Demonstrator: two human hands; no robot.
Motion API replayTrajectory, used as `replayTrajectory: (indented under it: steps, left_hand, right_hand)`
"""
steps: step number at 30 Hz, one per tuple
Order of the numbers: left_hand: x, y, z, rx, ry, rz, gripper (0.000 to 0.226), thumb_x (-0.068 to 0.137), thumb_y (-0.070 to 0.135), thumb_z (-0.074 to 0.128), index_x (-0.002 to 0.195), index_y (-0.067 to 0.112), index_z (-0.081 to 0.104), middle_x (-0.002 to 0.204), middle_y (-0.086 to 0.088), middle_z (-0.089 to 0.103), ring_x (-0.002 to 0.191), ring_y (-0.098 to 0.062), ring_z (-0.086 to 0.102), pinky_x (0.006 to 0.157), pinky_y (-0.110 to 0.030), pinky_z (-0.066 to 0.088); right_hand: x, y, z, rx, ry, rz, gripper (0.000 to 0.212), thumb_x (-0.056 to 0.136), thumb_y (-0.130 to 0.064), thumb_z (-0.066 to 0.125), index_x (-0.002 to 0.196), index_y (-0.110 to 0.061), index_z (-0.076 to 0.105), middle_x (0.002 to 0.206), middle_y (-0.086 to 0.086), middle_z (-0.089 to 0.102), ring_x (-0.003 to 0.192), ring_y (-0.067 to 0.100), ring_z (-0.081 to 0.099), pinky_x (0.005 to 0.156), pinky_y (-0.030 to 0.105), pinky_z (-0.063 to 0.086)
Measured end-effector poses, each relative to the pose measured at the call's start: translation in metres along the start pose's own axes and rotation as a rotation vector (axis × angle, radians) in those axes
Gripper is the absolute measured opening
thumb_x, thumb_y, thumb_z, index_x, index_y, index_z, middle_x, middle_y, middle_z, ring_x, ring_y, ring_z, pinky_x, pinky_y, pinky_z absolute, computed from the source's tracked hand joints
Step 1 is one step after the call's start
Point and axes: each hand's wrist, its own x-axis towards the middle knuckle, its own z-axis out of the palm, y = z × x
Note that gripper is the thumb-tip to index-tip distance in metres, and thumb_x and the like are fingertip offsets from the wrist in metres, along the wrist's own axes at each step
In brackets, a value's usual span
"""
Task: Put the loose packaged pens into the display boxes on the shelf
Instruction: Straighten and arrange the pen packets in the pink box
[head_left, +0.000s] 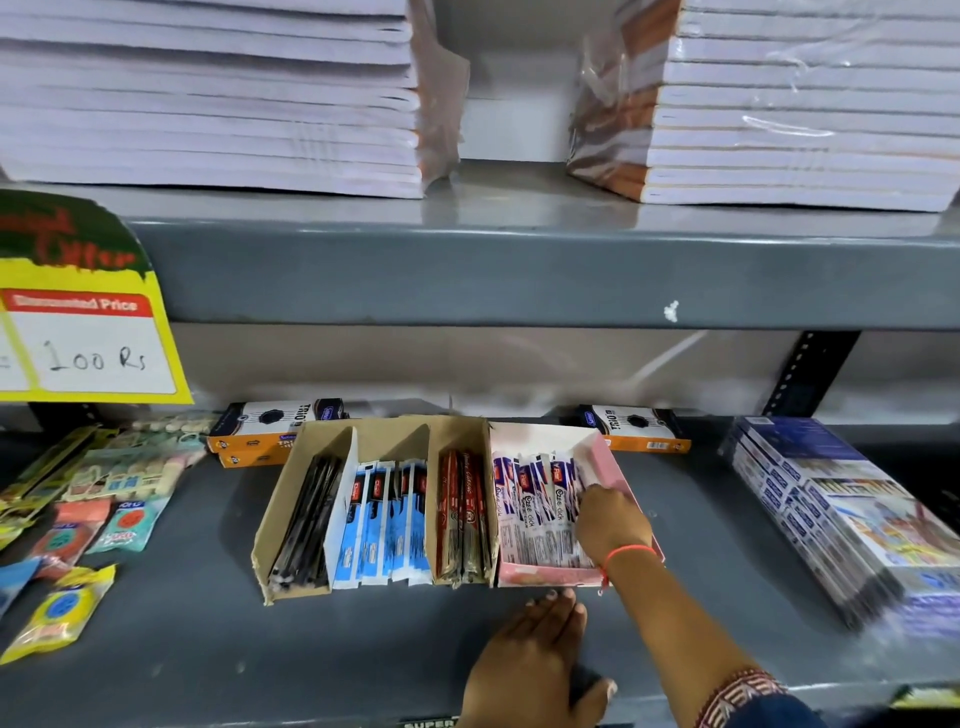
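my right hand (610, 519) curled down among the white-and-purple pen packs (540, 506), grip hidden, cannot tell if it holds one | my left hand (540, 654) flat and empty on the shelf (363, 639), likely bracing the pink display box (545, 576) | cardboard box (291, 499) beside it already filled

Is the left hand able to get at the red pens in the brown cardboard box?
Probably yes. The left hand lies flat on the grey shelf just in front of the brown cardboard box; the red pens sit open on top with nothing between.
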Motion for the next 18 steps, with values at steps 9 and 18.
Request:
replayTrajectory:
  steps: [9, 18]
  left_hand:
    - [0.001, 0.002, -0.006, 0.019, -0.001, 0.016, 0.059, 0.07, 0.064, 0.045, 0.099, 0.021, 0.074, 0.11, 0.005, 0.069, 0.094, -0.008, 0.066, 0.076, -0.016, 0.05]
    - [-0.002, -0.001, 0.0, 0.033, 0.003, 0.003, 0.062, 0.088, 0.062, 0.03, 0.102, 0.02, 0.073, 0.113, 0.004, 0.069, 0.097, -0.009, 0.066, 0.085, -0.02, 0.043]
  right_hand:
    - [0.012, -0.001, -0.009, 0.122, -0.118, 0.01, 0.045, 0.09, 0.002, 0.036, 0.135, 0.005, 0.035, 0.133, 0.024, 0.047, 0.118, 0.035, 0.056, 0.099, 0.039, 0.05]
    - [0.017, 0.009, -0.023, 0.299, 0.038, 0.039, 0.053, 0.086, -0.001, 0.037, 0.138, -0.013, 0.038, 0.12, 0.02, 0.061, 0.109, 0.037, 0.059, 0.083, 0.036, 0.047]
